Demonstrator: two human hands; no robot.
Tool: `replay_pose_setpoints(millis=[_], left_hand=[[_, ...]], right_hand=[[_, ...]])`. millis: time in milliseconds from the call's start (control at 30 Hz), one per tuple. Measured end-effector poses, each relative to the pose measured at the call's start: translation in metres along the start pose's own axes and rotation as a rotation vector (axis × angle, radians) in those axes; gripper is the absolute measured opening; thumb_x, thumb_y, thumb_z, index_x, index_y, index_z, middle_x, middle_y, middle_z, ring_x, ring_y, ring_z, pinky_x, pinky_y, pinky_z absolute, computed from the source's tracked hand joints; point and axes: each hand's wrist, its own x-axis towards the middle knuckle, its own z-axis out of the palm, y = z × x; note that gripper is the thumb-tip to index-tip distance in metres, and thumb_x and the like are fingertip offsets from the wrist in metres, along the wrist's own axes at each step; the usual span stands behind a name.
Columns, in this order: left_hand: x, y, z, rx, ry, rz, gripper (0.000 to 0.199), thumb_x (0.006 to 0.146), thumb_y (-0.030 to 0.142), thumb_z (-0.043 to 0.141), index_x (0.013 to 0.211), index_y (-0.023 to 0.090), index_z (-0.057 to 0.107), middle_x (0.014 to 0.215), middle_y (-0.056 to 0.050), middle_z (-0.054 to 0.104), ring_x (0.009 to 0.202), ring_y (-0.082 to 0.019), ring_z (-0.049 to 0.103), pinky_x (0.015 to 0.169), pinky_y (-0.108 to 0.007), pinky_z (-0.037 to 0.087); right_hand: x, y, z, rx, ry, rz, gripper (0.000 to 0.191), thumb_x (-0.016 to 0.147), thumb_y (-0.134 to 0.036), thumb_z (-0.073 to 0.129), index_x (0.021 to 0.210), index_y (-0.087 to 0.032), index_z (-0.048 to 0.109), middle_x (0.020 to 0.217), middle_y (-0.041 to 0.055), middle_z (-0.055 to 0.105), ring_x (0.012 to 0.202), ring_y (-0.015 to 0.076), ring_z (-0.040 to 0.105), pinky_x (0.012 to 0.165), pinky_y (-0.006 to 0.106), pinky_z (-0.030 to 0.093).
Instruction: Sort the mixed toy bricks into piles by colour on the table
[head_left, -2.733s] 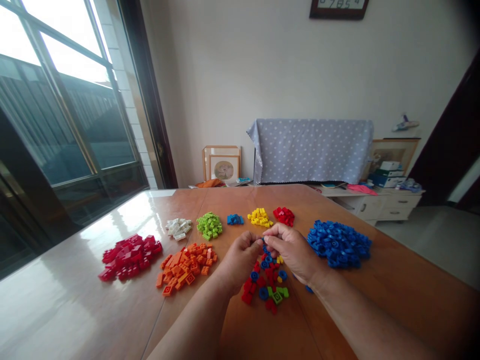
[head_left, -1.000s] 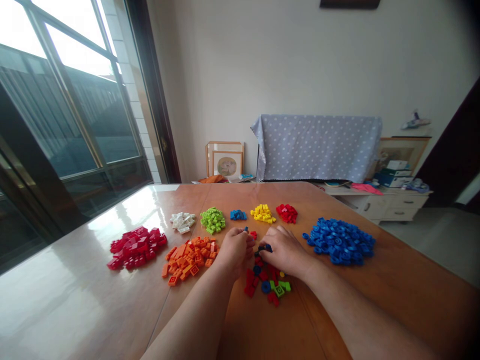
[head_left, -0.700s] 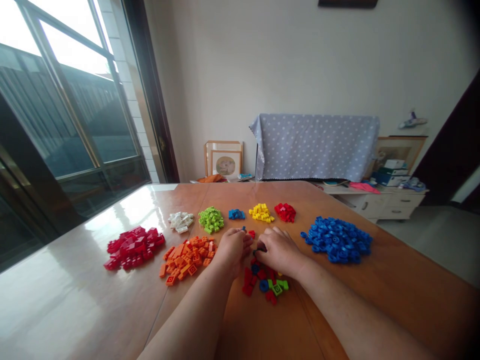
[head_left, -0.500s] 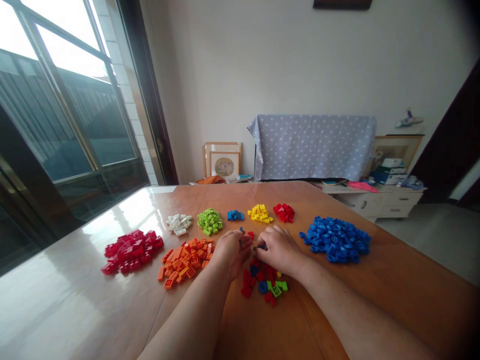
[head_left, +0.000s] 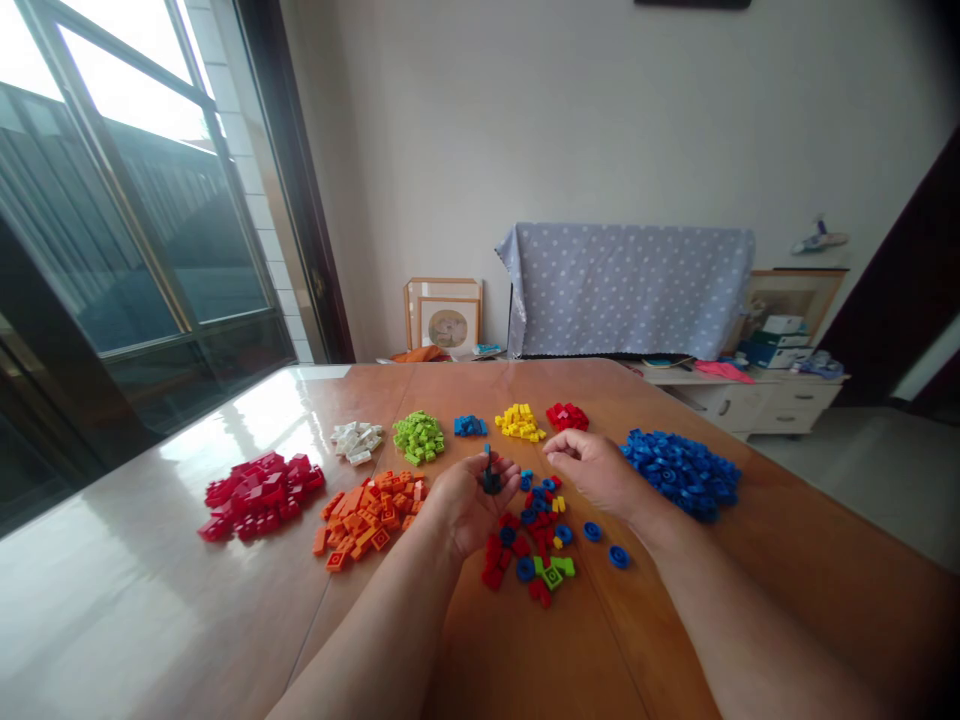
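Dark piece held in cupped left hand, its slim part upright — right hand farther off, to the right, fingers curled, contents not determinable.

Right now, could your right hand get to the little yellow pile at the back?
Probably yes. The right hand is close to the yellow pile, just nearer and to its right, and nothing seems to block the way.
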Motion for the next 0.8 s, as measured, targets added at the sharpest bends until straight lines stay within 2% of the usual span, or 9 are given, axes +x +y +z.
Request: replay_pose_setpoints(millis=[167,300,567,800], left_hand=[[0.001,0.006,-0.002,0.0,0.001,0.039,0.01,0.093,0.014,0.049,0.085,0.013,0.055,0.085,-0.011,0.066,0.078,-0.017,0.069,0.07,-0.028,0.062],[-0.002,0.011,-0.002,0.004,0.003,0.062,0.012,0.094,0.018,0.05,0.085,0.014,0.057,0.081,-0.009,0.065,0.076,-0.017,0.069,0.069,-0.03,0.061],[-0.003,0.016,-0.004,-0.023,0.007,0.074,0.02,0.097,0.026,0.047,0.084,0.014,0.056,0.079,-0.009,0.065,0.073,-0.018,0.069,0.067,-0.031,0.061],[-0.003,0.025,-0.006,-0.048,0.032,0.125,0.026,0.098,0.031,0.044,0.082,0.014,0.055,0.079,-0.01,0.064,0.071,-0.017,0.067,0.065,-0.031,0.06]], right_hand=[[-0.009,0.006,-0.011,-0.157,-0.259,0.023,0.011,0.076,-0.027,0.061,0.078,-0.02,0.07,0.065,-0.0031,0.065,0.061,0.0131,0.055,0.053,0.022,0.035],[-0.017,0.002,-0.008,-0.254,-0.374,0.006,0.01,0.075,-0.026,0.062,0.076,-0.021,0.071,0.065,-0.0026,0.066,0.062,0.0131,0.057,0.052,0.021,0.033],[-0.017,0.006,-0.018,-0.38,-0.451,0.069,0.013,0.071,-0.015,0.06,0.079,-0.02,0.069,0.07,-0.0006,0.067,0.062,0.0124,0.057,0.052,0.02,0.033],[-0.017,0.0,-0.016,-0.391,-0.413,0.04,0.011,0.079,-0.026,0.06,0.081,-0.02,0.07,0.071,0.0,0.067,0.064,0.0128,0.057,0.053,0.021,0.031]])
